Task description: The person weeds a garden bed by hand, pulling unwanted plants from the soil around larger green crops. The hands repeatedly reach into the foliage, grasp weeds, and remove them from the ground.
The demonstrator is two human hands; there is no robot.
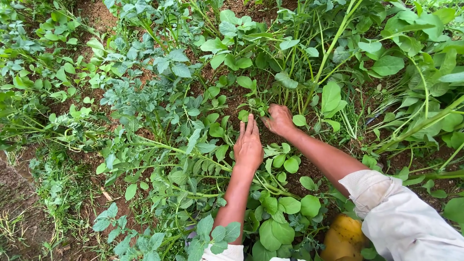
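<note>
Among dense leaves: left hand flat, fingers straight, pressing foliage aside, likely to expose soil; right hand closed around small weed stems at ground level, low for firm grip.

Soft even daylight, faint shadows, sharp focus, slight wide-angle edge bending

Green leaves everywhere, reddish-brown soil upper left, white sleeve lower right, yellow boot beneath.
</note>
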